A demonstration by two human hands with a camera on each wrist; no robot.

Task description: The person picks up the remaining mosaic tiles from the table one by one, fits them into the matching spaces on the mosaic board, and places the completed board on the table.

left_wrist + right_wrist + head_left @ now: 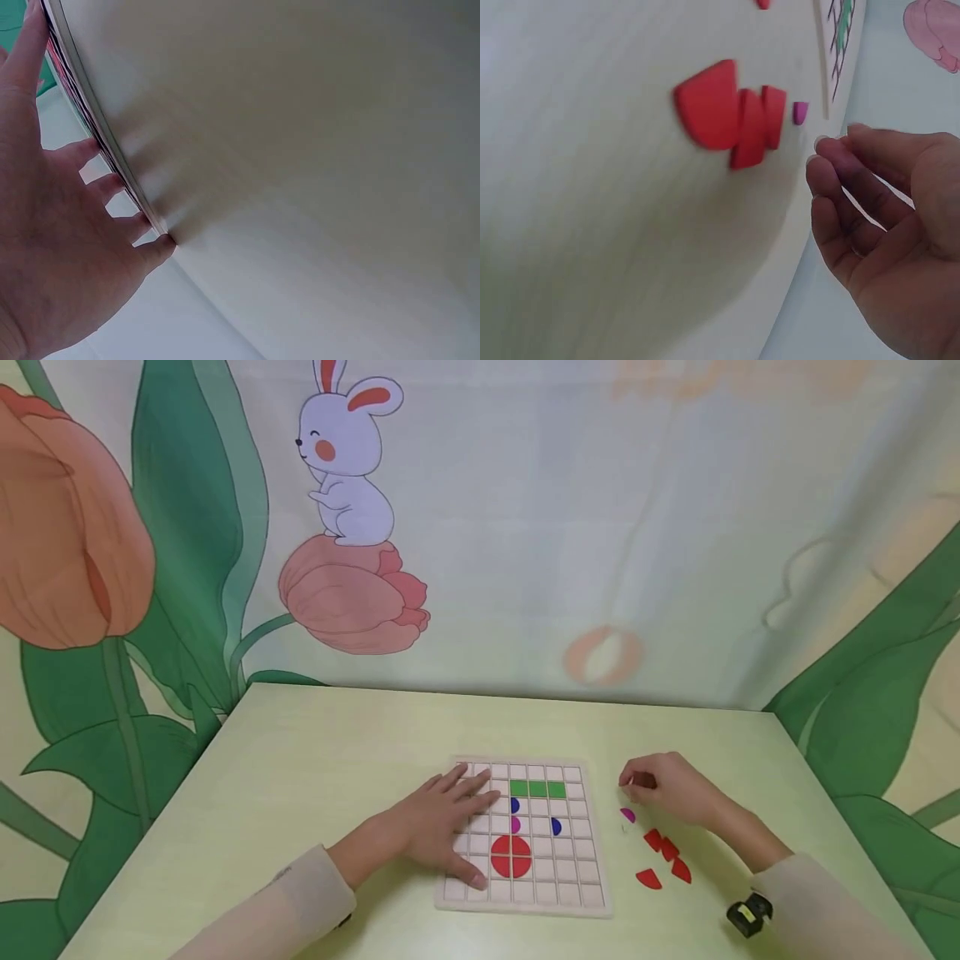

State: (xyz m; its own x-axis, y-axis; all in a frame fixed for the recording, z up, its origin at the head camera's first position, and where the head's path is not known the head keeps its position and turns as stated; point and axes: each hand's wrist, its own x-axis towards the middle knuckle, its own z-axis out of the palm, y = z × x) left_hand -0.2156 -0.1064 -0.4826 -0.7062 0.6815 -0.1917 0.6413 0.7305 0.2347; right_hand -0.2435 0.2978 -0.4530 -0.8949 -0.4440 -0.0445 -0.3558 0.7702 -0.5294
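Note:
My left hand (442,818) lies spread over the left side of a white gridded board (570,870), its fingertips along the board's edge in the left wrist view. On the board are a green strip (537,789), blue half-circles (556,827), a magenta half-circle (515,825) and a red circle (501,845) of quarter pieces. Right of the board, my right hand (671,787) is bent, thumb and index fingertips together, just beyond a loose magenta half-circle (627,816). I cannot tell whether a small piece is between those fingertips.
Several loose red quarter pieces (648,879) lie on the pale table (360,727), near my right forearm. A black wrist device (748,914) sits at the right sleeve. Behind the table's far edge hangs a printed curtain (495,568) with a rabbit and tulips.

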